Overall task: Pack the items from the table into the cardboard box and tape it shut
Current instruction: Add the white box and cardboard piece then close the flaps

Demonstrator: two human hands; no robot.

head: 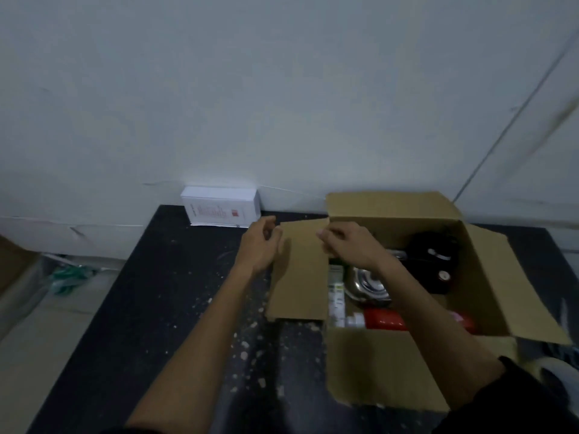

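Both hands grasp the box's [388, 368] left flap [299, 277]: left hand [261, 245] at its far corner, right hand [347, 245] beside. Light, stiff card; fold from the free edge.

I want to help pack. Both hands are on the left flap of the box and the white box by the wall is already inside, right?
Not quite. The head view shows the white box on the table by the wall, outside the box. Both hands, left and right, are on the left flap.
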